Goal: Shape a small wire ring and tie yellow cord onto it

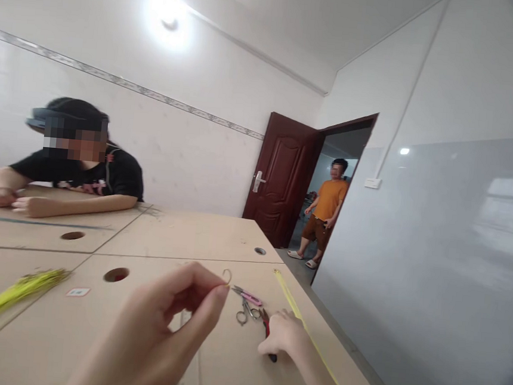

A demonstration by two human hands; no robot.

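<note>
A thin curved loop of pale metal wire (227, 277) stands up from the pinched fingertips of the left hand (169, 311). Just right of that hand, small steel scissors with pink-covered blades (246, 306) lie flat on the board. Slim pliers with red and black handles (265, 325) pass under the right hand (284, 333), and a long yellow cord (299, 322) runs straight just beyond it

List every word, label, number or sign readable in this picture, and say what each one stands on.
No text can be read.
Small white rectangular paper sticker on the pale beige wooden tabletop: tiny dark print, too small and blurred to read.
</note>
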